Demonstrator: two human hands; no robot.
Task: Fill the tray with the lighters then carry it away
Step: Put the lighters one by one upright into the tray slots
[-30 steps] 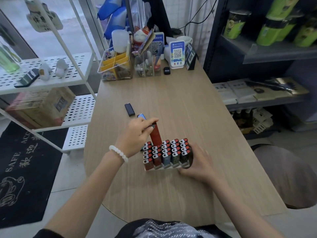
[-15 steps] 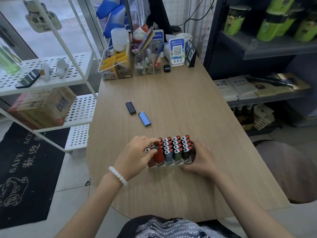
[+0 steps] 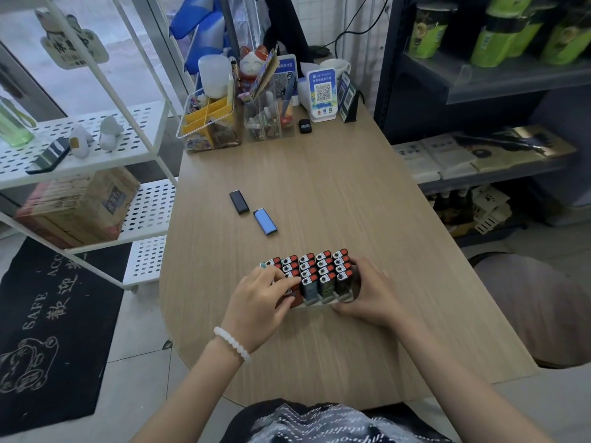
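A grey tray (image 3: pixel 323 302) stands on the wooden table near its front edge, packed with rows of upright lighters (image 3: pixel 323 266) with red and silver tops. My left hand (image 3: pixel 262 294) lies over the tray's front-left corner, fingers and thumb pinching a red lighter (image 3: pixel 296 296) that sits low in a slot there. My right hand (image 3: pixel 367 294) grips the tray's right side, fingers curled round its end. Two loose lighters lie flat on the table beyond the tray: a blue lighter (image 3: pixel 265 221) and a black lighter (image 3: pixel 239 202).
Clear organiser boxes (image 3: pixel 209 123), a QR-code stand (image 3: pixel 322 94) and a small black device (image 3: pixel 304 126) crowd the table's far end. A white perforated shelf rack (image 3: pixel 96 145) stands to the left, dark shelving (image 3: pixel 479 91) to the right, a stool (image 3: pixel 531 308) at the right.
My left hand has lowered the red lighter from above the tray into the front-left slot. The blue lighter it was hiding now shows. My right hand has stayed on the tray.
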